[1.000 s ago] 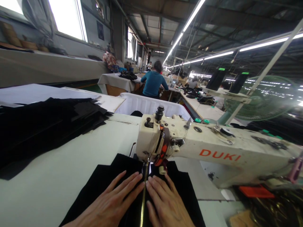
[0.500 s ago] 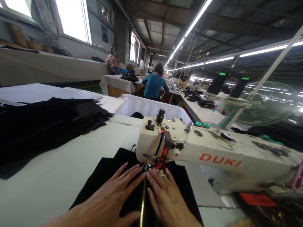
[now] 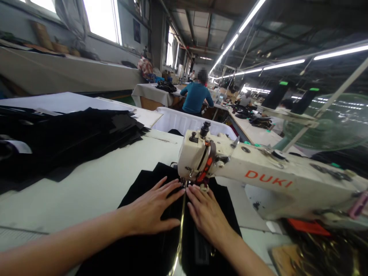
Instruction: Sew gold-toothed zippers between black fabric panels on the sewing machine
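Black fabric (image 3: 138, 249) lies under the head of a white sewing machine (image 3: 230, 168). A gold zipper (image 3: 182, 222) runs up its middle to the presser foot. On the left half of the fabric, my left hand (image 3: 156, 207) lies flat with the fingers spread and the fingertips close to the foot. My right hand (image 3: 208, 214) rests flat on the right half, fingers stretched forward beside the zipper. Toward the front the zipper's two sides part around a pale gap. The needle tip is too small to make out.
Stacked black fabric pieces (image 3: 71, 138) cover the table's left side. Behind the machine stands a white plastic bin (image 3: 166, 119). Gold zippers (image 3: 324, 253) lie in a heap at the lower right, near a green fan (image 3: 339, 122). A person in a blue top (image 3: 195, 97) sits farther back.
The view has tilted down and shifted left, so the machine sits farther right and more fabric shows in front. Both hands stay flat beside the zipper near the foot.
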Motion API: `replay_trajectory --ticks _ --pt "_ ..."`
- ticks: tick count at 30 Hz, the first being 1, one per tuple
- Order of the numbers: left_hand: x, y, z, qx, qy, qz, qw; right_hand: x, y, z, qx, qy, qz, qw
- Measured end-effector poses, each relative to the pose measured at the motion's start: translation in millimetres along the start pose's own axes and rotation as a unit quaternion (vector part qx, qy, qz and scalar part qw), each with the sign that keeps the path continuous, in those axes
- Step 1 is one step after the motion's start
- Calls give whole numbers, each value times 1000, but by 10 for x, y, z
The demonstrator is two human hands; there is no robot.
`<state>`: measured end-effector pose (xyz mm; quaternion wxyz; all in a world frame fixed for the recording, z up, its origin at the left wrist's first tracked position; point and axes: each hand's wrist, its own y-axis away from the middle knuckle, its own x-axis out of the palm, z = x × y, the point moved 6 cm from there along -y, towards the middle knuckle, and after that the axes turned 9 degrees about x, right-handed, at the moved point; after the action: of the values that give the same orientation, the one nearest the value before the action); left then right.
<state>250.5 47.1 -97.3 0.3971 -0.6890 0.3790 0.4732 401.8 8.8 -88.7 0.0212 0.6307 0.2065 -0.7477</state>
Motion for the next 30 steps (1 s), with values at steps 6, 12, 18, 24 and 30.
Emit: replay_trajectory --ticks 6,12,18,24,30 --pt "22 376 -573 -5 17 17 1000 -184 433 334 74 -88 14 993" --pt "125 817 -940 -10 70 -80 994 -261 938 665 41 -154 -24 987" --pt "159 824 -740 -47 99 -48 993 -288 915 631 -19 -133 7 991" --pt "165 843 -804 -45 96 -43 993 -361 959 720 -38 -153 47 986" --pt "136 793 -855 -10 97 -42 994 -347 973 733 95 -205 -8 974"
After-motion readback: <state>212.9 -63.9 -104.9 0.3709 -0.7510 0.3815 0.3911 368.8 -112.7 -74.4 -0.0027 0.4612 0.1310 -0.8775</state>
